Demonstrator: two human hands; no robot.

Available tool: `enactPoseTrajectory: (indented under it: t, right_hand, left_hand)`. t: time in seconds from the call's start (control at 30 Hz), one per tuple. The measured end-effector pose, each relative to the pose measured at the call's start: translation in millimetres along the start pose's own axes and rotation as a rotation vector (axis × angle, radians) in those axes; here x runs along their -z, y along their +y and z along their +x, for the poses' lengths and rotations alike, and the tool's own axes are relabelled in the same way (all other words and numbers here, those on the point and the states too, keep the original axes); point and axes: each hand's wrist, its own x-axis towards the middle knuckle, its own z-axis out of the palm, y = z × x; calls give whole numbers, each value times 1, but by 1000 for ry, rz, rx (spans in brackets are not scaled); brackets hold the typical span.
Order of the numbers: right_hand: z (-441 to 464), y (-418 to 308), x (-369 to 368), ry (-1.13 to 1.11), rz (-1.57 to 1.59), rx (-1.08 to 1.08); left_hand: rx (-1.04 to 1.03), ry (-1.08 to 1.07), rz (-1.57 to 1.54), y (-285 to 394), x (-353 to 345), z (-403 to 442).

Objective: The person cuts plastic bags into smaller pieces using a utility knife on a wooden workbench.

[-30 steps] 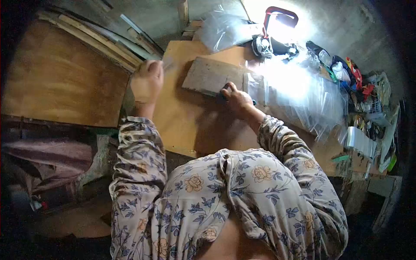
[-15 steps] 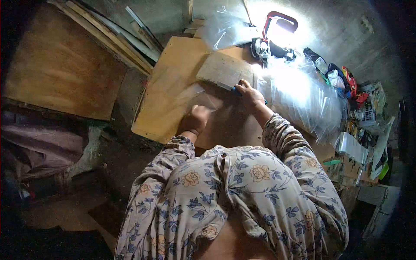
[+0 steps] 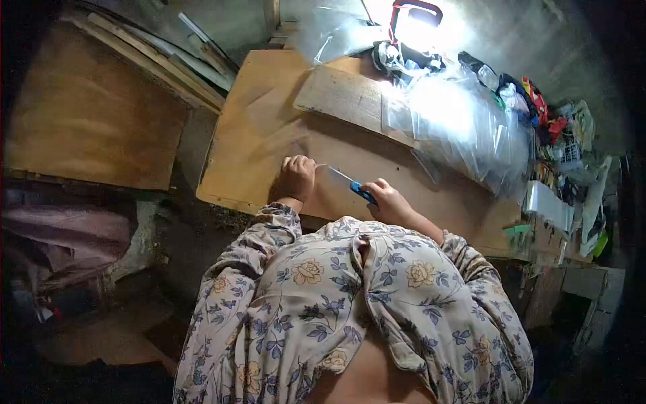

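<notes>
Your right grip (image 3: 391, 203) is closed round the blue-handled tool (image 3: 363, 192) over the table (image 3: 235, 145), seemingly to leave its far end free. Your left grip (image 3: 297, 179) curls near that end; can't tell what it holds.

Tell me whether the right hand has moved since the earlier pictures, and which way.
Yes. Judged against the lamp, the right hand has come back toward the person's shirt, farther from the lamp and clear of the grey board.
</notes>
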Motion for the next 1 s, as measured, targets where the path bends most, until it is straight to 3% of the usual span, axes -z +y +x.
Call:
enactPoseTrajectory:
  t: [0.17,0.4,0.6,0.77,0.83,0.87,0.9,0.97,1.0]
  right_hand:
    - [-1,-7,-5,-87,12,-74]
    - [5,-7,-10,18,14,2]
    - [18,-10,-12,13,-1,-78]
    - [21,-3,-20,8,-196,-88]
    - [10,9,-22,10,-228,-44]
    - [3,15,-22,15,-264,6]
    - [-3,18,-21,14,-266,5]
    - [-13,20,-21,-14,-290,-7]
    - [-15,22,-26,21,-261,-16]
  left_hand:
    - [8,3,20,3,-4,2]
    - [3,-47,68,8,-1,3]
    - [-71,-24,8,4,-8,8]
    - [-105,-85,2,25,-4,-3]
    - [-2,-257,-230,40,13,-2]
    - [217,-449,-378,45,25,4]
    - [218,-448,-380,38,15,2]
    - [255,-174,-215,17,-12,-7]
    - [261,-174,-219,20,-7,-7]
